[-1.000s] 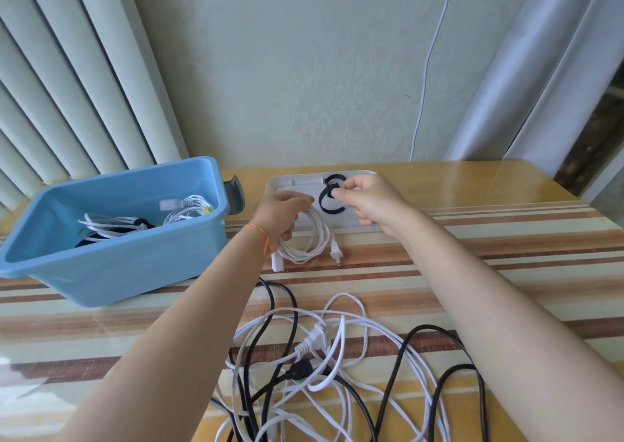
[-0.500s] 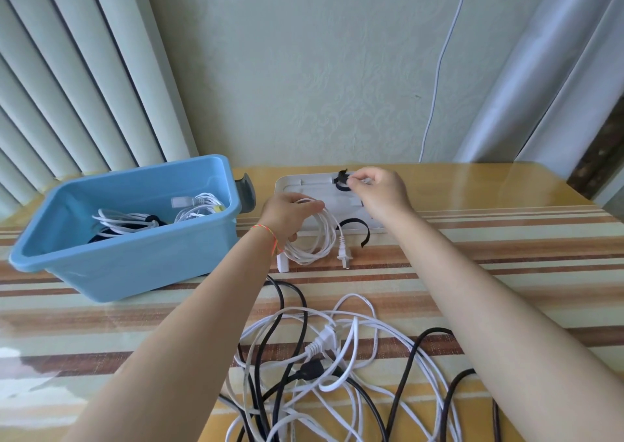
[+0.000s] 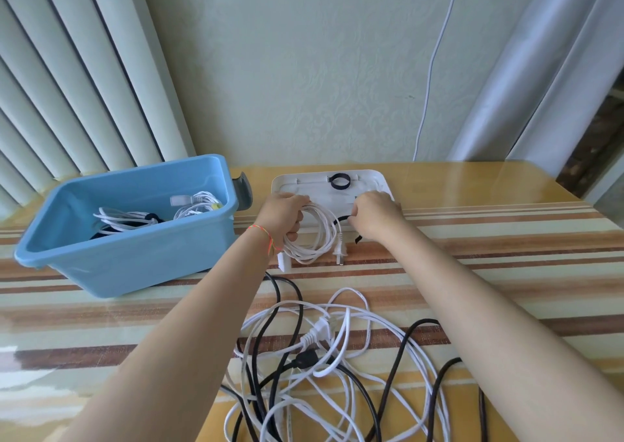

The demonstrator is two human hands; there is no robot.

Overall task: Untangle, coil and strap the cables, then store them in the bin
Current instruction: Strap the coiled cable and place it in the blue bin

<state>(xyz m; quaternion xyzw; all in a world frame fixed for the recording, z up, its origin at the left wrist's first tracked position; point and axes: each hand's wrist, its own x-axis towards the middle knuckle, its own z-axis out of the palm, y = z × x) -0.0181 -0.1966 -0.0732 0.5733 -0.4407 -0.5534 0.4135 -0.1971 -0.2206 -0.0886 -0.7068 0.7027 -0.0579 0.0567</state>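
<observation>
White coiled cable [image 3: 312, 235] in left hand [image 3: 282, 217] fingers' grip, right hand [image 3: 373, 217] pinching black strap [image 3: 341, 220]; no legible writing.

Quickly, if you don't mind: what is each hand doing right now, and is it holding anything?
Left hand: grips the coiled white cable.
Right hand: fingers curled, pinching the black strap beside the coil.

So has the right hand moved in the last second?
Yes. The right hand has come off the far part of the white tray toward its near edge, bringing the black strap beside the coil.
</observation>
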